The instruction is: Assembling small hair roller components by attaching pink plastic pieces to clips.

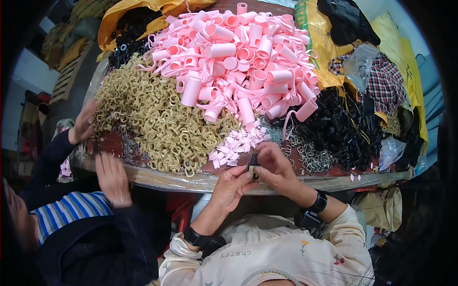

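My left hand [230,187] and my right hand [278,171] meet at the table's near edge, both pinching a small black part [253,161]. A beige bit shows at its lower end between the fingertips; whether it is a separate piece I cannot tell. Just beyond my hands lies a heap of small light-pink pieces [238,144]. Bent metal wire hooks [315,159] lie right of my right hand, beside a pile of black plastic parts [334,126]. To the left spreads a large heap of beige plastic buckles [162,119].
Pink plastic cylinders with straps [243,62] form a high mound at the back. Yellow sacks [324,43] and a checked cloth [384,78] lie at the right. On my left, a co-worker's hands [112,178] rest near the wrapped table edge [157,180].
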A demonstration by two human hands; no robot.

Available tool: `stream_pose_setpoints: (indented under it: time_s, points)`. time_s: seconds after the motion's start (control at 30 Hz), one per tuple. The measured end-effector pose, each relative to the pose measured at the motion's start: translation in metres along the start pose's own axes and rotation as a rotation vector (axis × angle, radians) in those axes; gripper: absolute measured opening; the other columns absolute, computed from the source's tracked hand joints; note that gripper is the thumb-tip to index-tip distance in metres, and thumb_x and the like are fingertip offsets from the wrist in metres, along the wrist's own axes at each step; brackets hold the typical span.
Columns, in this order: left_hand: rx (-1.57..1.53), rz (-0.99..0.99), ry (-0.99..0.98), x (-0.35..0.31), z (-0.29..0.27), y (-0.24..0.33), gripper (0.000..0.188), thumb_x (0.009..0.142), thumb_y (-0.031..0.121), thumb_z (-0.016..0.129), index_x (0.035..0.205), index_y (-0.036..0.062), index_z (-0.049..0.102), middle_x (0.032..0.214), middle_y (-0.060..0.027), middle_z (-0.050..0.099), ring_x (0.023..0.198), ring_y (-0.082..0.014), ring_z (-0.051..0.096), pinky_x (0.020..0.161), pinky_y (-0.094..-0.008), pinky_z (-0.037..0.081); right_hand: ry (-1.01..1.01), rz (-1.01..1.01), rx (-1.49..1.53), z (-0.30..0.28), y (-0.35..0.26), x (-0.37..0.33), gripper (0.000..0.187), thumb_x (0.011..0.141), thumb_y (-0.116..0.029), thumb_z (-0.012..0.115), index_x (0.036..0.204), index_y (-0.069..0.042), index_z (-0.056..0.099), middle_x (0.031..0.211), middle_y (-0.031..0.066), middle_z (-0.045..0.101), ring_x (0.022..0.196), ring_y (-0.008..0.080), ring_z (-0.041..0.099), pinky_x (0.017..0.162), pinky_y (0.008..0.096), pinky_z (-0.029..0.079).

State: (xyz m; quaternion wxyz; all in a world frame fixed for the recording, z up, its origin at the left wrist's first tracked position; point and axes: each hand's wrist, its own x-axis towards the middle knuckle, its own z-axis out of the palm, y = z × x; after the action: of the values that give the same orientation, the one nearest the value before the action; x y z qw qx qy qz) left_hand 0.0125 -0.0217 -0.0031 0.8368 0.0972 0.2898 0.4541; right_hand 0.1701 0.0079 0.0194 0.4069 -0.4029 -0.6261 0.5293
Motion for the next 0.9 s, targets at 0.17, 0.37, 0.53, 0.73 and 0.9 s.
stream_pose_setpoints:
  time_s: [0.17,0.37,0.53,0.73,0.9]
  points:
    - [0.045,0.025,-0.021,0.0,-0.001,0.017,0.022,0.081,0.004,0.055,0.102,-0.0027,0.054,0.093,-0.0093,0.059,0.081,-0.0169,0.06,0.073,-0.0274,0.051,-0.143,0.28,0.455,-0.008,-0.001,0.011,0.014,0.078,-0.01,0.06,0.087,-0.003,0.053,0.095,0.0064,0.048,0.087,0.0148,0.049,0.075,0.027,0.04]
    - [0.178,0.315,0.253,0.005,-0.013,0.039,0.025,0.078,0.001,0.058,0.102,-0.0018,0.054,0.085,-0.008,0.059,0.076,-0.0133,0.06,0.067,-0.0239,0.051,-0.263,-0.481,-0.843,-0.009,0.017,0.048,0.017,0.073,-0.009,0.059,0.085,-0.004,0.049,0.082,0.0075,0.051,0.075,0.0244,0.055,0.069,0.0349,0.042]
    - [0.489,0.609,0.348,0.011,-0.015,0.029,0.031,0.076,-0.001,0.06,0.106,-0.0019,0.053,0.081,-0.0063,0.058,0.074,-0.0106,0.058,0.061,-0.0215,0.051,-0.3,-0.574,-1.129,0.001,0.026,0.056,0.01,0.073,-0.007,0.055,0.077,-0.006,0.046,0.073,0.0082,0.049,0.072,0.0245,0.055,0.062,0.0367,0.042]
    - [0.646,0.632,0.274,0.008,-0.009,0.026,0.034,0.077,0.0,0.06,0.11,-0.0029,0.051,0.086,-0.0075,0.058,0.073,-0.0094,0.057,0.062,-0.0207,0.051,-0.396,-0.275,-0.576,0.0,-0.002,0.033,0.007,0.078,-0.007,0.054,0.082,-0.004,0.049,0.069,0.0073,0.049,0.062,0.0196,0.052,0.053,0.0296,0.04]
    - [0.298,0.274,0.16,0.002,0.012,0.026,0.034,0.078,0.001,0.059,0.11,-0.0033,0.05,0.092,-0.009,0.059,0.074,-0.0105,0.059,0.065,-0.0216,0.051,-0.229,-0.087,-0.238,-0.003,-0.019,0.019,0.013,0.078,-0.008,0.06,0.083,-0.002,0.049,0.068,0.0067,0.05,0.053,0.0113,0.044,0.048,0.0217,0.036]
